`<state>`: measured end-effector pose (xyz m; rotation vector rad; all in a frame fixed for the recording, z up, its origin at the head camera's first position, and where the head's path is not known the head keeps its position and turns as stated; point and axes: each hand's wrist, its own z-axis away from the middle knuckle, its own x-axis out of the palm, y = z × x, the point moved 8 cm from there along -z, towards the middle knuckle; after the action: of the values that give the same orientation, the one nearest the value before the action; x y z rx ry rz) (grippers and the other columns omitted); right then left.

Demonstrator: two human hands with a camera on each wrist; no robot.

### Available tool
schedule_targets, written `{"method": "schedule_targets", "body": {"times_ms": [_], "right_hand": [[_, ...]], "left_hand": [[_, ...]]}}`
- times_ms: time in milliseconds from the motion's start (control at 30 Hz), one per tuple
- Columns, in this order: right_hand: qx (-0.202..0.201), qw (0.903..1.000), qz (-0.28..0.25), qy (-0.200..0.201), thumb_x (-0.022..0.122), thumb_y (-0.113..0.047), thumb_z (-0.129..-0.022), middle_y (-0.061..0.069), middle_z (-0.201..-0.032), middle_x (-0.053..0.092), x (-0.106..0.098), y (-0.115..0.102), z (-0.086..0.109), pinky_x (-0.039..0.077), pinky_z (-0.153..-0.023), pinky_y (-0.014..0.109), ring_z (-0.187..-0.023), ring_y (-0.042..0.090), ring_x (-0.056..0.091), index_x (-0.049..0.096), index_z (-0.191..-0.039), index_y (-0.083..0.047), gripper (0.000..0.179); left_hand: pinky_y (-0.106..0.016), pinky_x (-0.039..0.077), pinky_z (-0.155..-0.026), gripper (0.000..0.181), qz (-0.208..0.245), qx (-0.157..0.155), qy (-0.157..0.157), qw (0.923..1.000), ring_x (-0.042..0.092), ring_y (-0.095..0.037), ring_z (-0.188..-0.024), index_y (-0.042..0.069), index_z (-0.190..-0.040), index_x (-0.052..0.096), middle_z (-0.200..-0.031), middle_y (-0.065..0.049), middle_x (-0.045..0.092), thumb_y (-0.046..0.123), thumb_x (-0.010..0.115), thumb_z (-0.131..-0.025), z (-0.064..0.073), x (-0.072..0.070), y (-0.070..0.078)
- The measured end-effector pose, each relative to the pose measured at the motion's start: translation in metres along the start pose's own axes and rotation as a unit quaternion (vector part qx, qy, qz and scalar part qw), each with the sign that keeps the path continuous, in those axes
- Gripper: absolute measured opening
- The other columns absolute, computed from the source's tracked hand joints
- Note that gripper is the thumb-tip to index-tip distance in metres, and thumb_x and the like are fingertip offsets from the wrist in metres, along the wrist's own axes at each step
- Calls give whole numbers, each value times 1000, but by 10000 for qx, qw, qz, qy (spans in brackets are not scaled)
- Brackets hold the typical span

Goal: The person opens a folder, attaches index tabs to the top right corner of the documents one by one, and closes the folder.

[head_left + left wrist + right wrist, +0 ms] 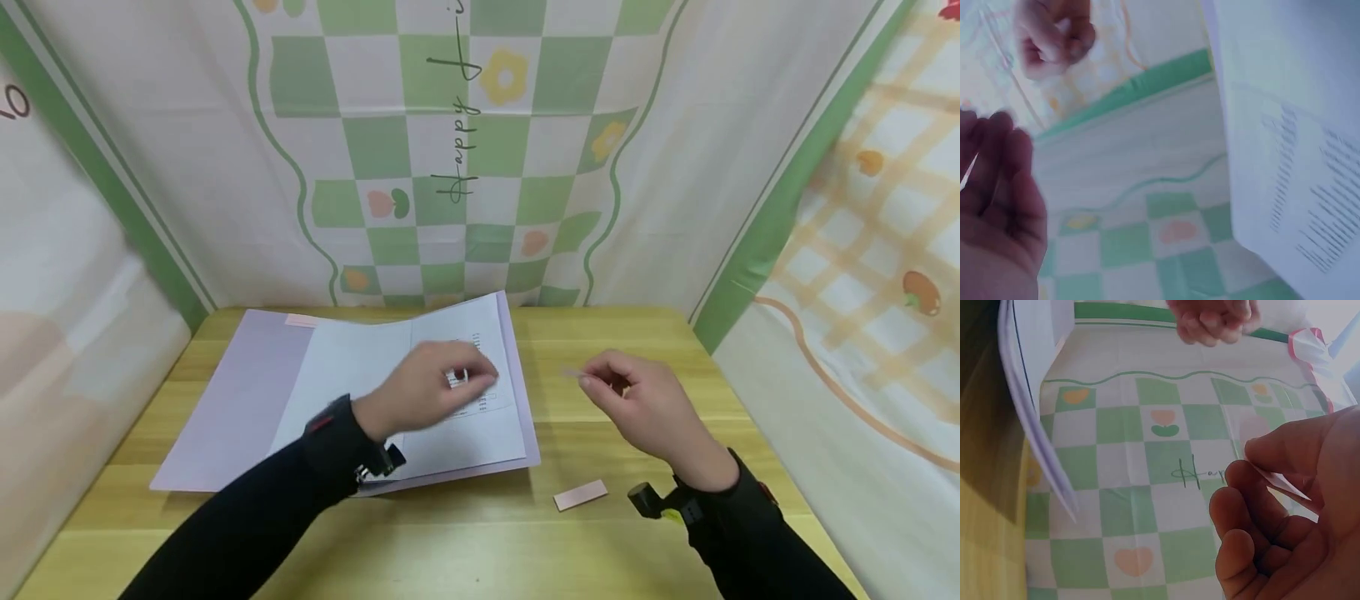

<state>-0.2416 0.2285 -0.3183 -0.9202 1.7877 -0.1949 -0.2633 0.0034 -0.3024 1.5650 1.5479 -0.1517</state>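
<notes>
My right hand (637, 404) pinches a thin pale sticky tab (1280, 483) between thumb and forefinger, above the table to the right of the folder. Its other fingers curl loosely below. My left hand (431, 383) hovers over the folder's right page with fingers bent and nothing visible between them; in the left wrist view they look blurred. The lilac folder (217, 400) lies spread out, with white sheets (352, 358) inside, and its right side tilts up off the table. Part of the printed text is hidden behind my left hand.
A small pink pad of sticky tabs (581, 495) lies on the wooden table (450, 542) near the folder's lower right corner. Another pink strip (302, 320) sits at the folder's top edge. Patterned cloth (517, 150) hangs around the table's back and sides.
</notes>
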Motion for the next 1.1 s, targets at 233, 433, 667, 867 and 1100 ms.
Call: {"method": "schedule_targets", "body": {"times_ms": [233, 433, 667, 867, 1100], "right_hand": [[-78, 9992, -161, -371, 60, -20, -102, -6, -78, 61, 12, -13, -50, 42, -57, 31, -63, 14, 50, 67, -98, -14, 10], [-42, 9972, -140, -739, 58, -23, -102, -1, -83, 62, 33, -14, -99, 43, -58, 36, -65, 19, 51, 65, -102, -10, 14], [866, 9867, -992, -955, 57, -26, -102, 8, -90, 65, 67, 11, -168, 46, -67, 37, -80, 28, 59, 65, -104, -7, 20], [2055, 9359, -2532, -1332, 59, -18, -102, 17, -96, 64, 112, 43, -198, 48, -79, 44, -86, 31, 61, 62, -109, 2, 21], [3111, 8878, -3077, -1424, 61, -15, -100, 22, -102, 66, 156, 84, -197, 50, -67, 32, -80, 26, 66, 61, -109, 4, 21]], "left_hand": [[-32, 47, -60, 12, 415, -1784, 604, 9812, 54, -15, -70, 11, -102, 73, -87, 3, 67, 18, 64, -99, -18, -26, -52], [-36, 49, -68, 24, 671, -2305, 476, 9696, 58, -25, -80, 9, -111, 71, -93, -3, 66, 28, 59, -102, -35, -29, -80], [-40, 48, -82, 26, 1436, -3202, 1709, 9207, 61, -27, -92, 5, -110, 69, -104, -14, 65, 27, 56, -103, -26, -54, -143], [-41, 47, -84, 23, 1414, -3602, 1667, 9069, 59, -26, -95, 5, -106, 67, -108, -16, 64, 25, 56, -102, -13, -50, -172], [-39, 44, -83, 26, 1075, -3831, 1402, 9066, 59, -31, -99, 8, -109, 68, -103, -12, 65, 29, 56, -102, -13, -40, -182]]}}
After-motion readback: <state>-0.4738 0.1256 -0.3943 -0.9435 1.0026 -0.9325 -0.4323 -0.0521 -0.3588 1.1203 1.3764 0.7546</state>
